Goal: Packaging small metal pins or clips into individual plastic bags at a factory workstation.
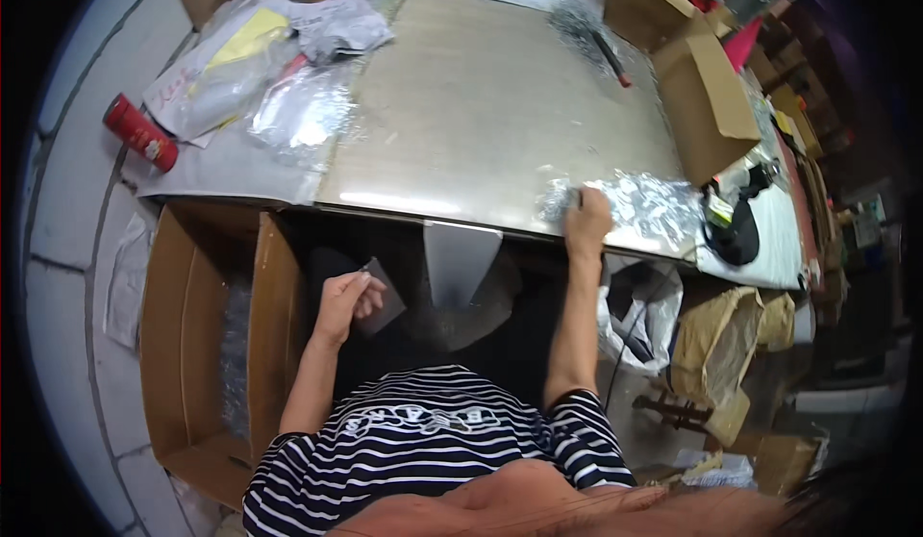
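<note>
Below the table's front edge, my left hand [348,303] is closed on a thin, translucent plastic piece [386,299] with a straight edge. My right hand [588,222] rests at the front edge of the table [461,104], fingers curled down at a pile of small shiny clear plastic pieces [646,208]. Whatever its fingertips pinch is hidden. Between my hands, a pale translucent flap [461,260] hangs from the table edge over my lap.
An open cardboard box [207,345] stands by my left side, clear plastic inside. A red can [140,133], papers and plastic bags [303,104] lie at left. A dark-handled tool [609,58] lies far right, near an open carton [707,104]. A white bag [642,311] hangs at right.
</note>
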`<state>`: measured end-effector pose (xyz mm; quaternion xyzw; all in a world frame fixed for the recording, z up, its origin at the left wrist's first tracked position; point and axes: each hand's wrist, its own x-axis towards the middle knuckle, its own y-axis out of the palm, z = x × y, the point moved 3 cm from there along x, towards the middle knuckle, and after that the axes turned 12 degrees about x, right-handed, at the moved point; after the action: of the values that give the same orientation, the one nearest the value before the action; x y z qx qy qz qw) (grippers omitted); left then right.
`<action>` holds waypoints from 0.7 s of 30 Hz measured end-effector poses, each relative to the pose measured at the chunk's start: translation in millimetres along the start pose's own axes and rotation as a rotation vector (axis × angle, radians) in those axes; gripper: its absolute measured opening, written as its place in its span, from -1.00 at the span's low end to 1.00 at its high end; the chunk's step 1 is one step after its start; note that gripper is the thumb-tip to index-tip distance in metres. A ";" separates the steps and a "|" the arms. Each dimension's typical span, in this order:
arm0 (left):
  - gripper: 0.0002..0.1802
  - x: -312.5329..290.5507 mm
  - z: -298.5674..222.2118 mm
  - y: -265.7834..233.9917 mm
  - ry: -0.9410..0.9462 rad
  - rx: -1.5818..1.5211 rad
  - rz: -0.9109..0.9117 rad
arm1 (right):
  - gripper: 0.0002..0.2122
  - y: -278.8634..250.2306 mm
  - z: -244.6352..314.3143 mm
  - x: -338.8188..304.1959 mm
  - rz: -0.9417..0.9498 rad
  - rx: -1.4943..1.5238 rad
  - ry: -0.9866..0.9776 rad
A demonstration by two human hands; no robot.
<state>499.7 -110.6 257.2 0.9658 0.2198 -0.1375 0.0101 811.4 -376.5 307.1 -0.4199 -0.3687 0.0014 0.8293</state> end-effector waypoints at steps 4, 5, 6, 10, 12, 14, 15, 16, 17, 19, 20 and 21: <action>-0.68 9.7 0.6 -4.1 0.022 -0.003 -0.050 | -0.90 -21.5 -12.7 8.1 -0.175 0.008 0.080; -0.70 15.6 -4.1 -6.6 0.050 -0.007 -0.081 | -0.87 -17.8 -17.9 11.1 -0.111 -0.093 0.137; -0.72 21.6 -9.3 -9.6 0.079 -0.010 -0.110 | -0.89 -15.4 -17.9 11.0 -0.120 -0.147 0.143; -0.74 46.9 -39.8 -15.3 0.168 -0.019 -0.169 | -0.73 -15.8 35.8 46.0 -0.103 -0.010 0.037; -0.73 65.4 -56.7 -23.3 0.271 0.056 -0.212 | -0.58 10.7 78.2 68.8 0.071 0.234 -0.120; -0.75 90.5 -67.7 -25.8 0.385 0.101 -0.259 | -0.54 65.2 119.2 91.8 0.283 0.430 -0.174; -0.76 103.4 -70.8 -29.6 0.465 0.155 -0.296 | -0.55 98.4 146.5 104.7 0.423 0.516 -0.235; -0.76 116.0 -78.0 -30.3 0.553 0.282 -0.328 | -0.57 137.2 162.1 116.0 0.515 0.560 -0.205; -0.78 127.5 -77.3 -32.9 0.563 0.348 -0.335 | -0.65 177.5 177.0 124.3 0.510 0.598 -0.271; -0.81 143.3 -70.0 -29.1 0.500 0.619 -0.422 | -0.78 265.5 194.4 144.8 0.564 0.670 -0.395; -0.82 143.8 -71.1 -27.6 0.540 0.640 -0.412 | -0.78 288.0 213.0 155.3 0.517 0.683 -0.447; -0.83 140.7 -76.5 -25.6 0.584 0.663 -0.395 | -0.76 313.6 225.7 171.4 0.506 0.676 -0.466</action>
<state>630.6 -22.1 293.9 0.8550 0.3368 0.0774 -0.3867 894.3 37.0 277.7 -0.1919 -0.4097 0.4171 0.7883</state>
